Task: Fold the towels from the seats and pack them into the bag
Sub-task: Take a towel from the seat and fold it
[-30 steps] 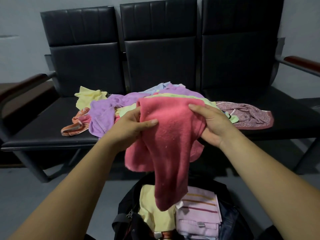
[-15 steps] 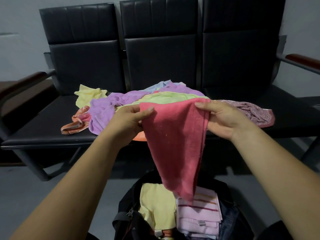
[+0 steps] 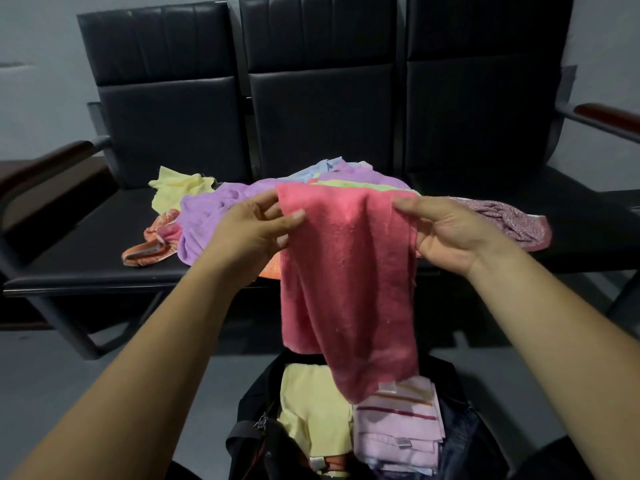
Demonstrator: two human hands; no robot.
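You are holding the pink towel (image 3: 346, 271) up in front of you. Its top edge is stretched roughly level between your two hands, and the rest droops in a loose twist toward the bag. Your left hand (image 3: 249, 233) pinches the top left corner, thumb on the near face and fingers (image 3: 264, 205) against the far side. Your right hand (image 3: 446, 230) grasps the top right corner, its fingers closed on the edge of the cloth.

The towel's lowest tip carries a small pale label. It hangs just over the open black bag (image 3: 254, 393), which stands on the floor (image 3: 52, 375) between your forearms. Whether the tip touches the contents cannot be told. Inside the bag, a folded pale yellow towel (image 3: 308, 407) sits on the left. A folded pink striped towel (image 3: 398, 424) lies right beside it, touching it.

Behind the held towel, the row of black seats (image 3: 86, 258) carries a loose, unfolded heap. A purple towel (image 3: 207, 220) lies toward the left, with a crumpled yellow towel (image 3: 176, 188) behind it. An orange towel (image 3: 149, 245) lies at the heap's left edge. A light green towel (image 3: 349, 184) and a light blue towel (image 3: 318, 169) peek out at the back. A maroon patterned cloth (image 3: 512, 220) is spread out to the right, beyond your right hand. A dark armrest (image 3: 52, 161) stands at the left end of the row.
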